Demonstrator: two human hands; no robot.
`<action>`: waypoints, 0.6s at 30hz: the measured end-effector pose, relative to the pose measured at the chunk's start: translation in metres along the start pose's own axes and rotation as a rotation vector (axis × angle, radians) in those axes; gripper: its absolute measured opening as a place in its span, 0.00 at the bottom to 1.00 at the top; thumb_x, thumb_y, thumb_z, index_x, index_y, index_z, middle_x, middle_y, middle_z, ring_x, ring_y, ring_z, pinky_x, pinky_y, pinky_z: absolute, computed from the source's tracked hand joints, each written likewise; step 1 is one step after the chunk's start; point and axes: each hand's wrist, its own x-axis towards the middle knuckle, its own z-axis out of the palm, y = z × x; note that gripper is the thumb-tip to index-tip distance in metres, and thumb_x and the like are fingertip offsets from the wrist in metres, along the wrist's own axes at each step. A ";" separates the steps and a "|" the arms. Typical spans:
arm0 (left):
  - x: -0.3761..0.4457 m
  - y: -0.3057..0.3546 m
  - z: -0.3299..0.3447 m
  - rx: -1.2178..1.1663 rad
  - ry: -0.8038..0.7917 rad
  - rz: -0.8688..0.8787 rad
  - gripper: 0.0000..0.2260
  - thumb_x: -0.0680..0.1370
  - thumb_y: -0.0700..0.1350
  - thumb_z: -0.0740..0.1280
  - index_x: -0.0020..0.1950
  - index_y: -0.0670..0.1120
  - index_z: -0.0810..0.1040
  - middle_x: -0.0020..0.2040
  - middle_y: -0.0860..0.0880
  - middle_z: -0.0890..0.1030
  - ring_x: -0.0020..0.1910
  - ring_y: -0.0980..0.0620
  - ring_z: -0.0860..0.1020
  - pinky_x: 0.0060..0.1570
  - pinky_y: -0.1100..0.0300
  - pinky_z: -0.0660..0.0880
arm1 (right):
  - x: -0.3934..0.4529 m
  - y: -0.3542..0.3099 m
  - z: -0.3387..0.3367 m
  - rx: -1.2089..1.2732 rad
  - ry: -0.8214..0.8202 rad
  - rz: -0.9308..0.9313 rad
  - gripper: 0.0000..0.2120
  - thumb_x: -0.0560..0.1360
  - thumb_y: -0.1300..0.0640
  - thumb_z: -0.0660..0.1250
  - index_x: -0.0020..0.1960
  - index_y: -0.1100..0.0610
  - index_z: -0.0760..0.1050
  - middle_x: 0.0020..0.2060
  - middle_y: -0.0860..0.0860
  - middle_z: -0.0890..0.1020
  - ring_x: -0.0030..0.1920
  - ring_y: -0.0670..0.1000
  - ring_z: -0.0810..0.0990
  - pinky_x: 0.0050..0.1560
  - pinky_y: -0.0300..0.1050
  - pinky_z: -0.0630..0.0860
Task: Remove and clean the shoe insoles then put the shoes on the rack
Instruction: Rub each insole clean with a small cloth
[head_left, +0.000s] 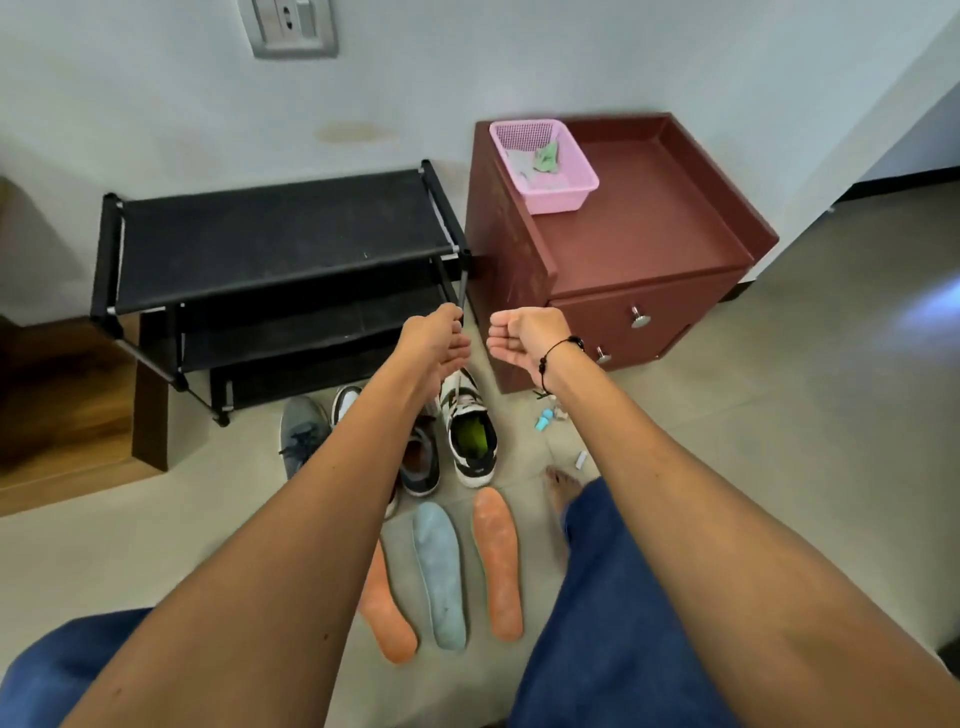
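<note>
**Both arms out over shoes and insoles, rack shelves bare**

While both arms reach fwd, the left hand (436, 340) sits w/ fingers curled, apparently pinching a dark lace or strap that runs up past the rack's corner post; can't tell exactly what it is. Right hand (519, 338) is curled into a loose fist, palm up, holding nothing visible; a black cord bracelet (558, 353) circles the wrist.

Edges & room: black shoe rack (280, 244) stands against the wall, its right end just beside the dark red cabinet (639, 234). Cabinet top has a raised lip, w/ a pink basket (543, 166) at its back-left corner. Open floor stretches to the right of the cabinet and in front of the rack's left half. A wooden step edge sits at far left.

Shoes lie on the floor just in front of the rack's right end: white/black sneaker (470, 431) w/ a green insole inside, long axis running toward the rack, heel toward the person; dark shoe (418, 457) just beside it, same direction; grey shoe (301, 431) further left, partly behind the left arm.

Three insoles lie nearer the person, roughly parallel, long axes pointing rackward: orange insole (498, 561), pale blue insole (441, 571), second orange insole (384, 608) partly under the arm. Small bits of litter (545, 415) lie near the cabinet's foot.
</note>
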 end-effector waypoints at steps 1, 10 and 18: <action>0.007 0.008 0.007 0.013 -0.007 0.015 0.10 0.79 0.47 0.60 0.50 0.40 0.75 0.50 0.41 0.79 0.49 0.46 0.79 0.44 0.60 0.75 | 0.008 -0.008 -0.004 -0.023 0.005 -0.018 0.18 0.73 0.74 0.46 0.62 0.81 0.52 0.25 0.54 0.61 0.24 0.49 0.60 0.66 0.60 0.55; 0.107 0.101 0.075 0.121 -0.083 0.130 0.09 0.79 0.46 0.60 0.47 0.41 0.74 0.49 0.42 0.79 0.47 0.47 0.78 0.48 0.58 0.75 | 0.128 -0.092 -0.037 -0.175 0.147 -0.248 0.13 0.75 0.72 0.55 0.43 0.64 0.77 0.31 0.53 0.75 0.30 0.48 0.73 0.28 0.34 0.76; 0.214 0.161 0.152 0.110 -0.137 0.244 0.08 0.79 0.36 0.59 0.40 0.42 0.73 0.36 0.46 0.76 0.33 0.53 0.74 0.35 0.65 0.71 | 0.262 -0.174 -0.072 -0.764 0.480 -0.731 0.14 0.70 0.71 0.59 0.48 0.62 0.81 0.49 0.55 0.83 0.52 0.53 0.79 0.54 0.40 0.71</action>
